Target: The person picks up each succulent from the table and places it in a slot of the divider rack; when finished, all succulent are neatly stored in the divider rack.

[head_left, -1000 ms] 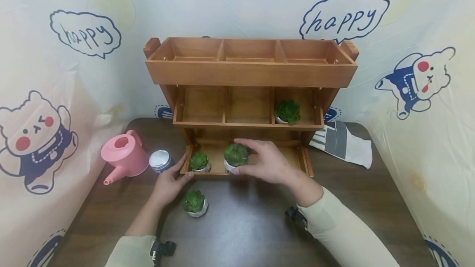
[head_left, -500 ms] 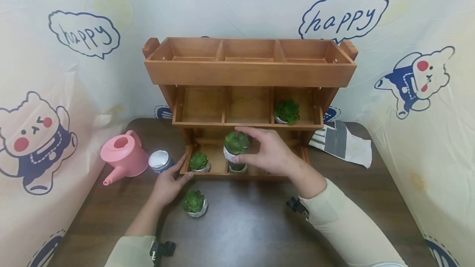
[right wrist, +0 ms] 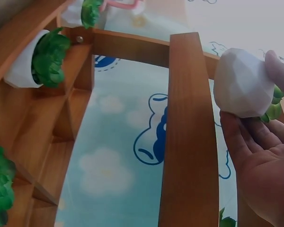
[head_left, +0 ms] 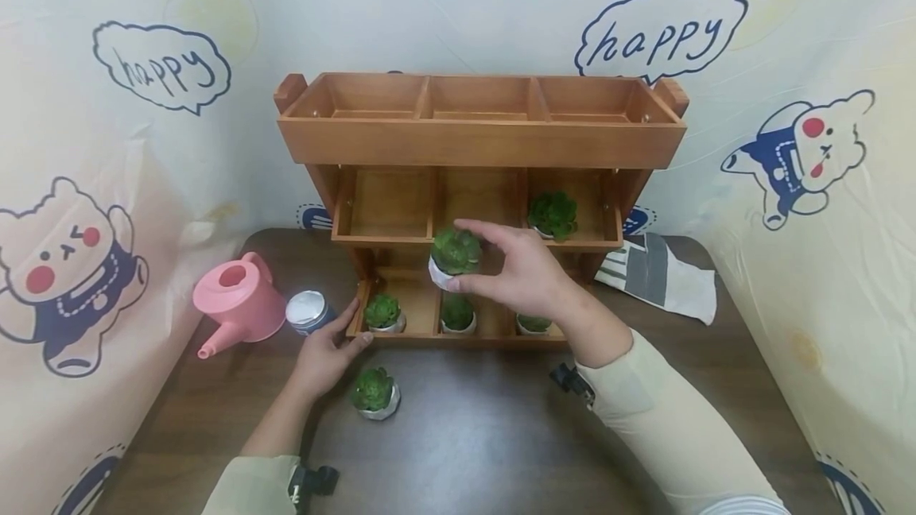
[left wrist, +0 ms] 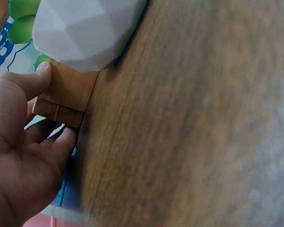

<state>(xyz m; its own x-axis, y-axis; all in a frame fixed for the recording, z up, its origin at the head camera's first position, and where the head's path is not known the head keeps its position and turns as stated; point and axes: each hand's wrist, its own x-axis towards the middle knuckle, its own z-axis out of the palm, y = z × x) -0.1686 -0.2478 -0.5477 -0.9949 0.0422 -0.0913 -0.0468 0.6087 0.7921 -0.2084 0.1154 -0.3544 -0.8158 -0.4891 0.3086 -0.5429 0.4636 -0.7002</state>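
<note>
My right hand [head_left: 525,269] holds a potted succulent [head_left: 455,251] between thumb and fingers, raised in front of the middle tier of a wooden planter shelf [head_left: 483,143]. In the right wrist view its white faceted pot [right wrist: 244,82] shows plainly. My left hand [head_left: 325,356] grips the shelf's lower left front corner; the left wrist view shows thumb and fingers on either side of the wooden corner [left wrist: 68,87]. Small succulents stand in the lower tier's left [head_left: 383,310], middle [head_left: 458,313] and right [head_left: 533,324] compartments, the right one partly hidden by my arm.
Another succulent [head_left: 553,215] sits in the middle tier's right compartment. One more potted plant [head_left: 375,393] stands on the table before the shelf. A pink watering can [head_left: 239,300] and a blue tub [head_left: 309,311] are at left; a grey-white glove [head_left: 661,276] lies at right.
My right hand has lifted the succulent from the lower tier's front up to the middle tier's height, uncovering the plants in the lower middle and right compartments. My left hand stays put.
</note>
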